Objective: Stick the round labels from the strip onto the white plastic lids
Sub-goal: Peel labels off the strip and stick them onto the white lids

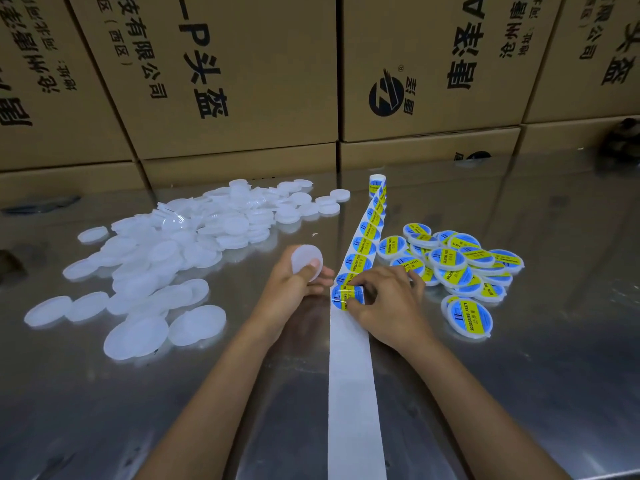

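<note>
Peeling step in hand. Right hand (388,299) bends over the label strip (349,375), thumb and fingertips pinching the edge of the nearest round label (346,296) — a blue and yellow disc reading "SOLDERING PASTE" — which looks partly lifted and curled off the backing. Left hand (294,289) holds one blank white lid (306,262) between thumb and fingers, flat face turned up, just left of the strip and clear of the table.

Judgement: the label is not yet free. Next move calls for drawing it off the backing without creasing or folding it onto itself, then centring it on the held lid and pressing it flat. The strip is loose on the table, so it may drag along with the pull unless weighted by the hand.

Counts:
- Lids in hand: one.
- Labels left on the strip: about eight visible running to the far end, where the strip rises into a small roll (377,183); those on the roll cannot be counted. Near of the hands the backing is bare.
- Labelled lids (460,265): a heap on the right — roughly twenty, overlapping, exact count not possible. One lies apart, nearest the viewer.
- Blank lids (180,251): a large spread on the left, well over fifty, stacked and overlapping.

Surface is a reflective steel table (104,410); printed cardboard cartons (242,81) are stacked along the far edge.
</note>
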`<state>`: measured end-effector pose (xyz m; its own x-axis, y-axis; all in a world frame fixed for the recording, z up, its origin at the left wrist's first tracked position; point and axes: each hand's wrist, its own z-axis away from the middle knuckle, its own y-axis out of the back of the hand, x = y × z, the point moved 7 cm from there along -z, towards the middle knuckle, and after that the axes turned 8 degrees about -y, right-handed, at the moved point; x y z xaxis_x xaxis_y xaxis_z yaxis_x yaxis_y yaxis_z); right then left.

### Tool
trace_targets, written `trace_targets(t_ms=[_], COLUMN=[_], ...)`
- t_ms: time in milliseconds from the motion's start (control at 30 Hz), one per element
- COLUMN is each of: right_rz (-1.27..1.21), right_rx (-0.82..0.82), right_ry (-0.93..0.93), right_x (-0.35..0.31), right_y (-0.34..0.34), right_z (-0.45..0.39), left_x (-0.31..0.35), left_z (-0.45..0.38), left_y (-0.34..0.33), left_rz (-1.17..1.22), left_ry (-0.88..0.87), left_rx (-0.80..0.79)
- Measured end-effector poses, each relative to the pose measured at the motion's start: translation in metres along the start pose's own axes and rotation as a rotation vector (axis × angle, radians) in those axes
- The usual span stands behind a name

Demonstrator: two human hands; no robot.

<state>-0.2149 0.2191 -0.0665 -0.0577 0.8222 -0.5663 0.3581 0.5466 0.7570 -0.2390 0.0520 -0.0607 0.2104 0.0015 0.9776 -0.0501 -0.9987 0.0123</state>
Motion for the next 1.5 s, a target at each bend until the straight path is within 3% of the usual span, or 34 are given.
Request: trace_targets(t_ms=[400,567,733,900,1000,1233,1500], right_rz=[-0.108,-0.341,-0.827,-1.012,-1.034,-1.042,-0.868], right_rx=[0.026,0.012,0.012,-0.005,-0.041,-0.061,-0.001], right_ry=[0.083,0.126,-0.112,-0.281,-0.320,-0.233,-0.048], right_x=[-0.013,-0.025,-0.014,-0.003,-0.004,-0.017,-0.030], right_y=[0.007,0.014,0.026,0.025,0.022,0.022,0.025], right_z=[0.005,0.005,0.001,-0.002,-0.002,-0.001,0.003], left_x=[0.003,-0.001,-0.004,0.001,0.002,0.011,0.013], left_z=[0.005,0.002,0.001,-0.004,-0.003,0.014,0.021], left_y=[-0.010,-0.013,-0.010,0.001,0.007,-0.021,-0.039], left_rz=[0.014,-0.154,-0.116,0.098,0.251,0.710,0.696], left_ry=[0.006,-0.027,-0.021,0.042,0.095,0.263,0.313], left_rx=[-0.055,-0.098,-0.051,0.125,0.186,0.020,-0.080])
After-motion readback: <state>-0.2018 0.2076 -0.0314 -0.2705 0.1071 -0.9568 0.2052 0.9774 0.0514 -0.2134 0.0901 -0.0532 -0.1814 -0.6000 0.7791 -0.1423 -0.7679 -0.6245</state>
